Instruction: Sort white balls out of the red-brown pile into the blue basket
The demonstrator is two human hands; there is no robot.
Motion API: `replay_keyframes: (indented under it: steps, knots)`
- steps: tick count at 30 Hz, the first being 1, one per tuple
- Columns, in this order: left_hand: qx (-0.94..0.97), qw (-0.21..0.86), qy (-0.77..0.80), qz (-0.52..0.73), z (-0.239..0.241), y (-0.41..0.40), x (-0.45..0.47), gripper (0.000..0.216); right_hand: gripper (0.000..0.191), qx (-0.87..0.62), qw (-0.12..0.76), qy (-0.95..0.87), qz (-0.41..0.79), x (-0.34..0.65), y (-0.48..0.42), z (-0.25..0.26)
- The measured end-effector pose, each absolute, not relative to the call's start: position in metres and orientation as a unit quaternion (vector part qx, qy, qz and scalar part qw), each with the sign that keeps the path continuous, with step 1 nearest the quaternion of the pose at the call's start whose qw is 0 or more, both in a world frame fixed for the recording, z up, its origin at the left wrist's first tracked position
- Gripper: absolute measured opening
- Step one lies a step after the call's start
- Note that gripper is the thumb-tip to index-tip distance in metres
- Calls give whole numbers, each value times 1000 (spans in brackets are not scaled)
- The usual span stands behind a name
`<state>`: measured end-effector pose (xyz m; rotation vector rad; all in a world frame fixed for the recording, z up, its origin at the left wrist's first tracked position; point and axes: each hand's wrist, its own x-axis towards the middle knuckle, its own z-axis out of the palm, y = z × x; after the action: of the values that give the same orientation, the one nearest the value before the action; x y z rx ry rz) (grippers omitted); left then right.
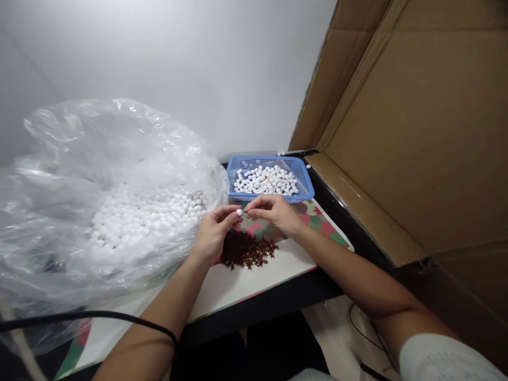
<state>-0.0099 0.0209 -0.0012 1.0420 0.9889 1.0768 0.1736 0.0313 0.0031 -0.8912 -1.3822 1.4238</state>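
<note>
A small white ball is pinched between the thumb and forefinger of my left hand. Close to its right side, my right hand has thumb and forefinger drawn together in a pinch; whatever they grip is too small to make out. Just below both hands lies a heap of small reddish-brown pieces on a sheet. Behind my hands stands a blue plastic basket holding many white balls, some with reddish-brown specks among them.
To the left, a large clear plastic bag gapes over a mass of white balls. A tall cardboard panel borders the right side. A black cable crosses my left forearm. A patterned sheet covers part of the black table.
</note>
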Motion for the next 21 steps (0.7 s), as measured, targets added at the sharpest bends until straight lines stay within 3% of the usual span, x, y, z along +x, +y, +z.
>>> replay_keyframes:
  steps: [21]
  knots:
    - [547,527,473,446,8,15,-8,24,22,-370,455,-565,580,172,32,-3]
